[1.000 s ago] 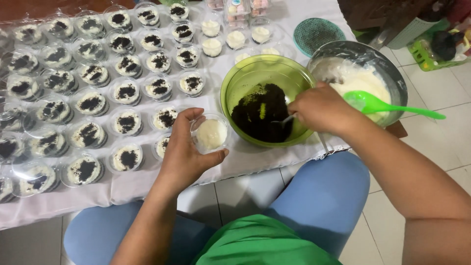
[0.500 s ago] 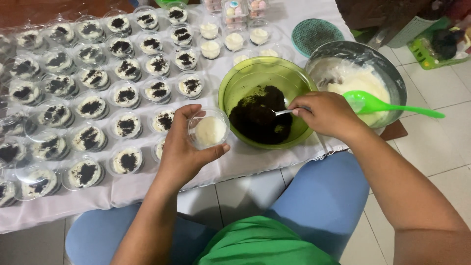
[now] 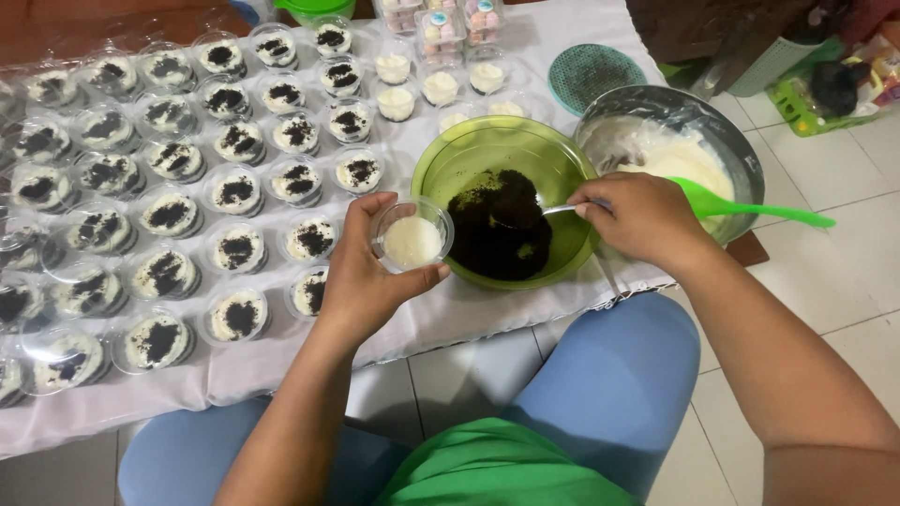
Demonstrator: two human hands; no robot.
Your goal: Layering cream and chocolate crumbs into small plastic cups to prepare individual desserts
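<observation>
Left hand (image 3: pixel 361 272) grasps a small clear cup (image 3: pixel 412 236) of white cream, thumb under its near side, fingers wrapped round the far side, cup sitting at the fingertips above the palm. Cup is upright, held over the white cloth (image 3: pixel 281 361), just beside the left rim of the green bowl (image 3: pixel 450 155).

Right hand (image 3: pixel 642 217) is clenched on a metal spoon (image 3: pixel 534 214); handle pinched at the fingertips, the bowl end reaching left over the dark crumbs (image 3: pixel 502 234) inside the green bowl. Cannot tell if the spoon tip touches the crumbs.

Behind the right hand, a metal bowl (image 3: pixel 722 117) of white cream with a green spatula (image 3: pixel 750 206) resting in it, handle pointing right.

Left of the held cup, rows of filled cups (image 3: pixel 234 192) topped with dark crumbs cover the cloth. A few untopped cream cups (image 3: pixel 441 87) sit at the far side.
</observation>
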